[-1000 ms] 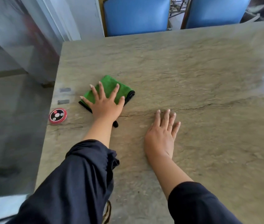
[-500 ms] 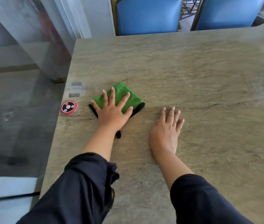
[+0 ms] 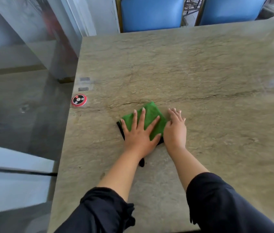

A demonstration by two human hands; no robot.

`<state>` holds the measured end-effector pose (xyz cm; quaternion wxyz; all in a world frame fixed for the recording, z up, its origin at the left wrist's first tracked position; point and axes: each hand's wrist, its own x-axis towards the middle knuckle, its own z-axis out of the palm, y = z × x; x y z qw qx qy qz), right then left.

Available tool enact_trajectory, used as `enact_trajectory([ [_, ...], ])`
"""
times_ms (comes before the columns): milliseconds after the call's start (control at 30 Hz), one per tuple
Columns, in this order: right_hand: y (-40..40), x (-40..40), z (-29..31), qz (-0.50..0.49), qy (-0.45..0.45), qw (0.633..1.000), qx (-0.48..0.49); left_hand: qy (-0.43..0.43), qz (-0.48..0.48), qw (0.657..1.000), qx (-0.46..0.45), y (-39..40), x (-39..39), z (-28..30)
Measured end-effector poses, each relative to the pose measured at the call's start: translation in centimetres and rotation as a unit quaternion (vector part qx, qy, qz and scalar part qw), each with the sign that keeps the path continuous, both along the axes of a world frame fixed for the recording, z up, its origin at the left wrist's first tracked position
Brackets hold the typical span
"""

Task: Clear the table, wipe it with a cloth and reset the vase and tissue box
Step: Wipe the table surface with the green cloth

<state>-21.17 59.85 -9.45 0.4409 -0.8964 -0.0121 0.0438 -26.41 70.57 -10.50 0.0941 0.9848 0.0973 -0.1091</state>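
A folded green cloth (image 3: 151,113) with a black edge lies flat on the beige stone table (image 3: 200,73), left of its middle. My left hand (image 3: 139,133) presses down on the cloth with fingers spread. My right hand (image 3: 174,130) lies flat beside it, touching the cloth's right edge, fingers apart and holding nothing. No vase or tissue box is in view.
A round red and black call button (image 3: 79,100) sits at the table's left edge, with two grey stickers (image 3: 84,79) above it. Two blue chairs (image 3: 151,13) stand at the far side. A glass panel and floor lie to the left.
My left hand has slid the cloth to the right and nearer to me. The cloth now touches my right hand, which was apart from it before.
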Motion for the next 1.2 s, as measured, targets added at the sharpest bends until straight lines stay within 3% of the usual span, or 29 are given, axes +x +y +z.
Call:
enact_trajectory([
  [133, 1.8, -2.8, 0.6, 0.08, -0.073, 0.989, -0.103, -0.16, 0.027, 0.977, -0.141, 3.4, -1.1, 1.1],
  [200, 3.4, -3.5, 0.5, 0.158, -0.079, 0.973, -0.15, -0.223, 0.068, 0.965, -0.123, 6.2, -2.3, 0.6],
  [333, 5.4, -3.2, -0.9, 0.224, -0.067, 0.927, -0.295, -0.191, 0.183, 0.963, -0.046, 11.2, -5.8, -1.4],
  [467, 7.2, -0.8, -1.4, 0.195, -0.045, 0.916, -0.348, -0.202, 0.154, 0.967, -0.013, 11.9, -7.0, -2.2],
  [567, 10.5, 0.9, -1.3, 0.188, -0.031, 0.913, -0.361, -0.208, 0.165, 0.964, -0.012, 11.9, -6.6, -2.4],
  [667, 12.7, -0.3, -1.2, 0.261, -0.06, 0.897, -0.352, -0.22, 0.163, 0.962, -0.018, 12.6, -6.6, -2.7],
  [833, 6.5, -4.3, -1.7, 0.4, -0.153, 0.839, -0.335, -0.226, 0.147, 0.962, -0.029, 13.1, -7.0, -2.5],
  [933, 2.4, -2.4, -1.4, 0.322, -0.114, 0.865, -0.369, -0.22, 0.142, 0.965, -0.017, 12.9, -6.9, -2.3],
  [1067, 5.4, -1.9, -1.2, 0.179, -0.024, 0.91, -0.374, -0.22, 0.151, 0.964, -0.021, 13.2, -6.5, -2.6],
  [1200, 7.2, -7.7, -1.2, 0.264, -0.057, 0.9, -0.341, -0.241, 0.142, 0.959, -0.04, 13.3, -6.6, -2.7],
])
